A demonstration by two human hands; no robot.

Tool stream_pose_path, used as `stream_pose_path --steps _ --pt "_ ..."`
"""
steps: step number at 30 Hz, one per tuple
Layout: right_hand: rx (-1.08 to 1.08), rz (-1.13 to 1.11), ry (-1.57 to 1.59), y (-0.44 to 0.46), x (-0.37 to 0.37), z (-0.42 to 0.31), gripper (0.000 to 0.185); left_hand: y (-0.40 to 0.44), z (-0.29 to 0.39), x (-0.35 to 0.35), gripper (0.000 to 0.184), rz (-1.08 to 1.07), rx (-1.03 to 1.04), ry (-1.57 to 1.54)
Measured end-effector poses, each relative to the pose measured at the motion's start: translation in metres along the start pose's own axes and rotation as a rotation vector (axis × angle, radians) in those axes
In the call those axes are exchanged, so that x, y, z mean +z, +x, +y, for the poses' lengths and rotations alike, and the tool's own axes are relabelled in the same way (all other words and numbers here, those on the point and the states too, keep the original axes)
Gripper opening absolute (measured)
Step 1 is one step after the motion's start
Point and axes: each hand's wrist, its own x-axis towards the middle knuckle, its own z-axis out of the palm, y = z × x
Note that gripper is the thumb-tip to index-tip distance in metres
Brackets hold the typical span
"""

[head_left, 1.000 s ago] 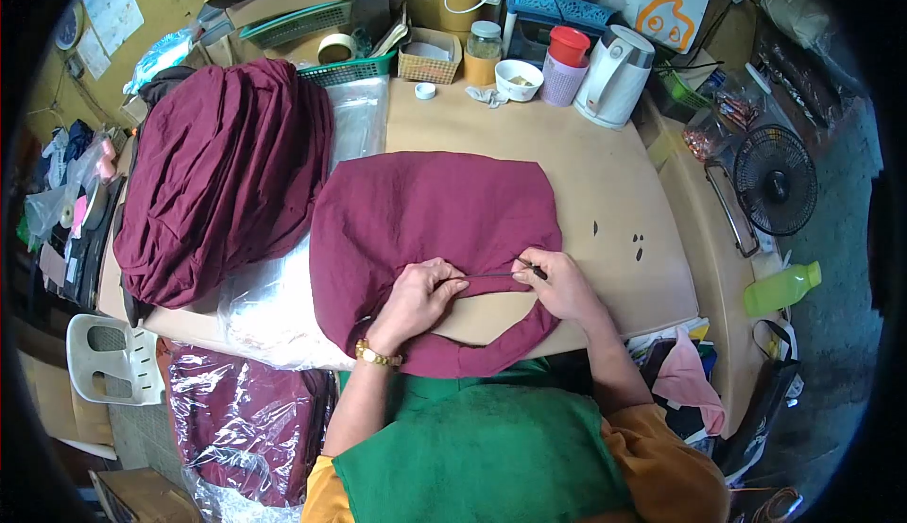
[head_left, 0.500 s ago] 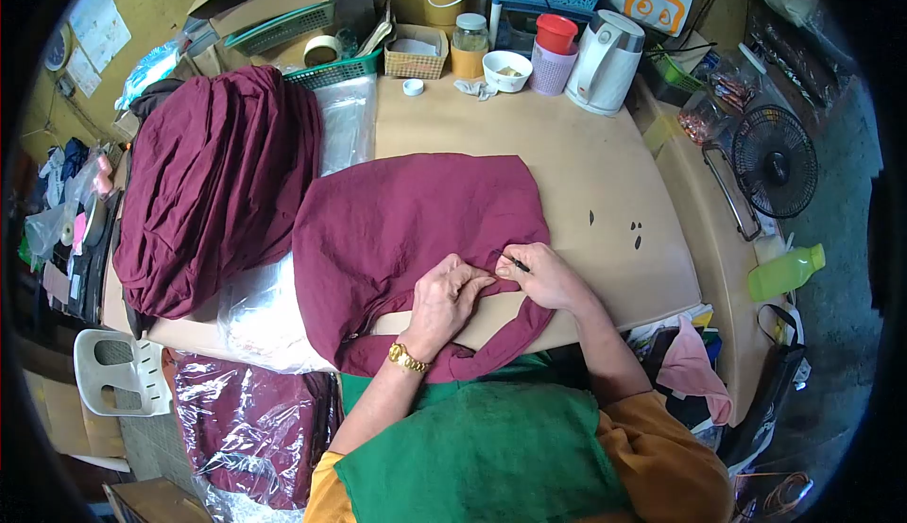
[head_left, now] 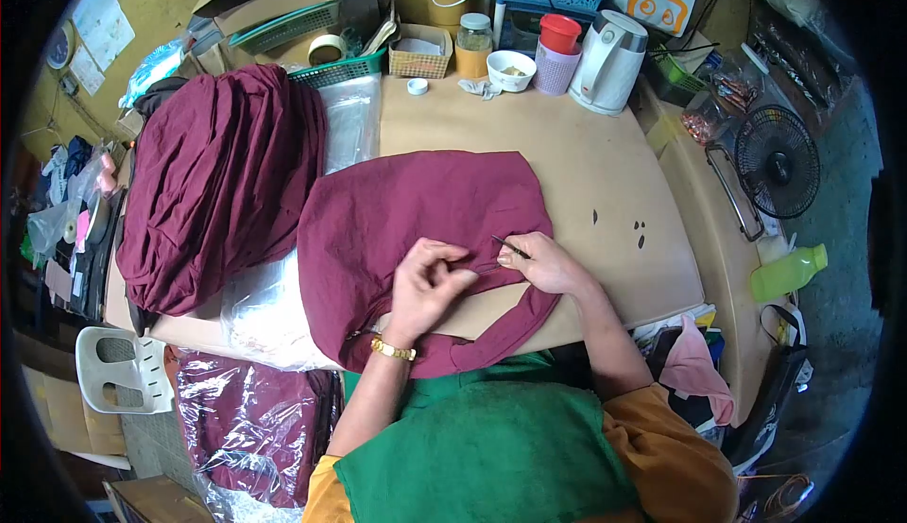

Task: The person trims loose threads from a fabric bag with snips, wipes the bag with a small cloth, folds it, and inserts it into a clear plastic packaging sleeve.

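Note:
A maroon cloth bag point(head_left: 416, 202) lies flat on the table, its looped strap curving along the near side. My right hand point(head_left: 548, 263) is closed around a slim black tool point(head_left: 511, 248) whose dark tip points up and left over the cloth; its exact kind is too small to tell. The hand rests at the bag's near edge, beside the strap. My left hand point(head_left: 425, 287) hovers over the bag's lower middle, fingers curved and thumb apart, with nothing visible between them. A gold watch point(head_left: 393, 350) is on that wrist.
A tall heap of maroon cloth point(head_left: 217, 183) sits left on clear plastic sheets point(head_left: 265, 310). Plastic-wrapped maroon goods point(head_left: 250, 428) lie below the table. At the back stand a kettle point(head_left: 609, 62), a bowl point(head_left: 511, 70) and a jar point(head_left: 473, 46). A fan point(head_left: 777, 162) is right.
My left hand has come off the cloth and moved slightly left, its fingers parting. My right hand stays near the same spot, and the black tool now points further up-left.

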Motion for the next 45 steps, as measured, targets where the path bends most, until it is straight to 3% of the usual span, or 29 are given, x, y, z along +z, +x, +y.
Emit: stream_pose_path --steps 2,12,16,19,21,23,24,26,30,32,36,38,41,44,45 --pt "0.021 -0.021 -0.134 -0.002 -0.004 -0.009 0.028 0.0 0.013 0.012 0.028 -0.085 0.07 0.287" --pt "0.072 -0.105 -0.149 0.007 -0.01 -0.016 0.027 -0.003 -0.004 0.015 0.005 -0.024 0.135 0.449" --pt "0.024 -0.057 -0.061 0.012 -0.008 -0.006 0.02 -0.003 -0.024 0.006 0.019 -0.02 -0.067 0.006" --pt "-0.069 0.051 -0.009 0.015 0.003 0.012 0.016 0.001 -0.018 -0.011 0.022 -0.014 -0.393 -0.441" --pt "-0.132 0.122 -0.021 0.008 0.007 0.0 0.013 0.005 -0.011 -0.01 0.038 0.119 -0.396 -0.735" --pt "-0.173 0.301 -0.408 -0.008 0.006 -0.032 0.008 0.008 -0.016 -0.022 0.049 0.163 -0.393 -1.047" --pt "-0.174 0.3 -0.407 -0.011 0.01 -0.037 0.008 0.01 -0.023 -0.026 0.042 0.122 -0.328 -1.199" --pt "-0.218 0.4 -0.49 -0.017 0.015 -0.044 0.015 0.009 -0.024 -0.023 0.037 0.239 -0.397 -1.227" --pt "-0.303 0.328 -0.292 -0.027 0.017 -0.057 0.019 0.009 -0.023 -0.021 0.033 0.259 -0.452 -1.141" --pt "-0.384 0.13 -0.291 -0.03 0.017 -0.06 0.023 0.009 -0.028 -0.021 0.029 0.277 -0.467 -1.153" --pt "-0.44 0.177 -0.372 -0.006 0.033 -0.022 0.014 0.008 -0.03 -0.02 0.025 0.234 -0.454 -1.162" --pt "-0.505 0.223 -0.346 0.001 0.032 -0.017 0.009 0.008 -0.025 -0.019 0.02 0.196 -0.433 -0.937" --pt "-0.331 0.123 0.093 0.003 0.029 -0.016 0.007 0.007 -0.016 -0.014 0.015 0.112 -0.419 -0.726" --pt "-0.269 0.148 0.315 0.006 0.027 -0.01 0.01 0.003 -0.014 -0.009 0.017 -0.051 -0.379 -0.412" --pt "-0.161 0.127 0.217 0.005 0.017 -0.012 0.009 0.002 -0.015 -0.007 0.015 -0.066 -0.307 -0.321"
